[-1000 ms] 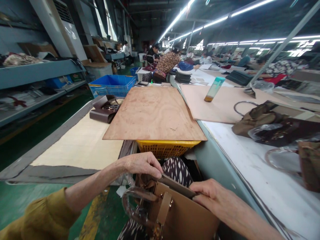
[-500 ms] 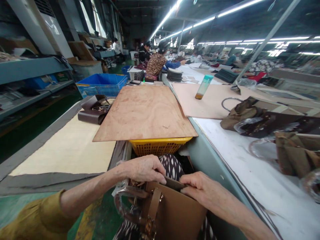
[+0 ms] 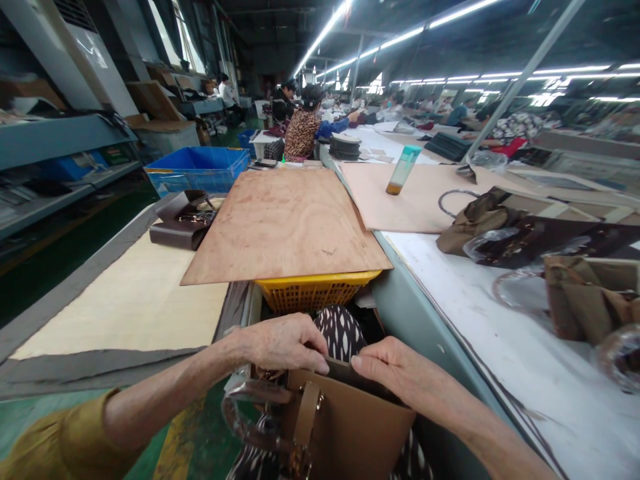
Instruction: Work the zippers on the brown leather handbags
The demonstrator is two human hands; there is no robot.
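Observation:
A brown handbag (image 3: 350, 427) rests on my lap, tilted, with its open top edge toward my hands. My left hand (image 3: 293, 343) grips the top rim near the strap, thumb and fingers closed on the edge. On the far rim lies my right hand (image 3: 393, 367), its thumb on the edge and its other fingers hidden inside or behind the bag. A handle wrapped in clear plastic (image 3: 255, 417) hangs at the bag's left side, beside a tan strap (image 3: 306, 420) with metal fittings.
Ahead, a wooden board (image 3: 290, 223) lies over a yellow basket (image 3: 315, 290). A dark brown bag piece (image 3: 183, 223) sits at left near a blue crate (image 3: 200, 170). Brown bags (image 3: 575, 293) and a bottle (image 3: 403, 170) stand on the right table. Co-workers sit farther back.
My right hand has shifted slightly left along the bag's rim, and its fingers now reach farther into or behind the edge. The left hand keeps its hold. The view has moved a little.

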